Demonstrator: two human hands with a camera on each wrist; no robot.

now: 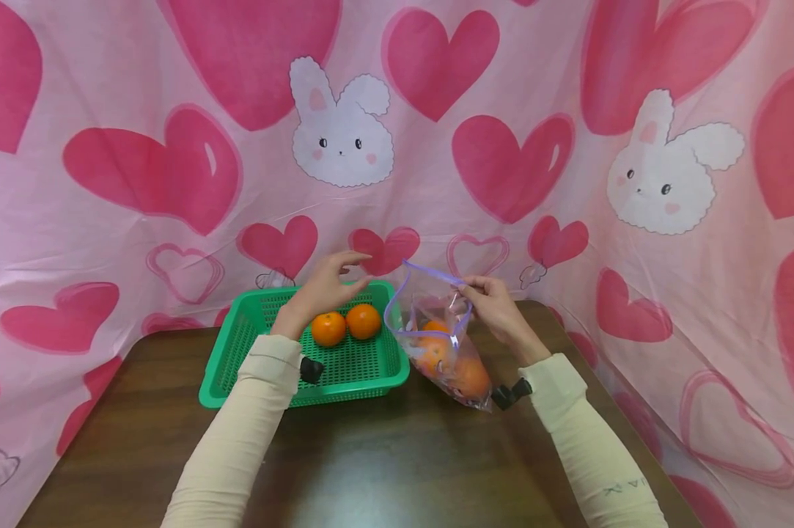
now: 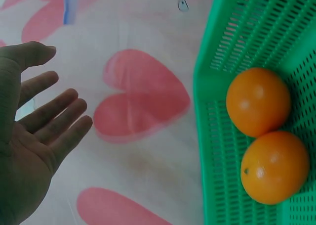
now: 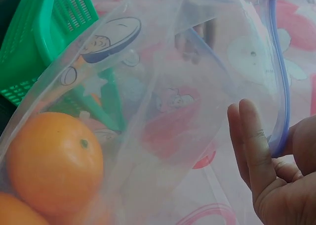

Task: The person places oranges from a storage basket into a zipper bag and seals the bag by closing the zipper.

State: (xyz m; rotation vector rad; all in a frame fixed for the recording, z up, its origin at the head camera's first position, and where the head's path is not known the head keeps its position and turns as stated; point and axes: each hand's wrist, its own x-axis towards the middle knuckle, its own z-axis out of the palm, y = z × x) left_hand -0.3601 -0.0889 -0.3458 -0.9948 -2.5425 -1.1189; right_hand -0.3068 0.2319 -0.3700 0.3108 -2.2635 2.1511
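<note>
My right hand pinches the purple zip edge of a clear printed zip bag, whose mouth gapes toward the left. Several oranges weigh down the bottom of the bag; one orange shows through the plastic in the right wrist view. Over the green basket my left hand hovers with fingers spread and nothing in them. Two oranges lie side by side in the basket, below the left hand. In the left wrist view the left hand shows its palm, fingers slightly bent.
Basket and bag are at the far side of a dark wooden table. A pink cloth with hearts and rabbits hangs close behind the table and along its right side. A small camera sits on each wrist.
</note>
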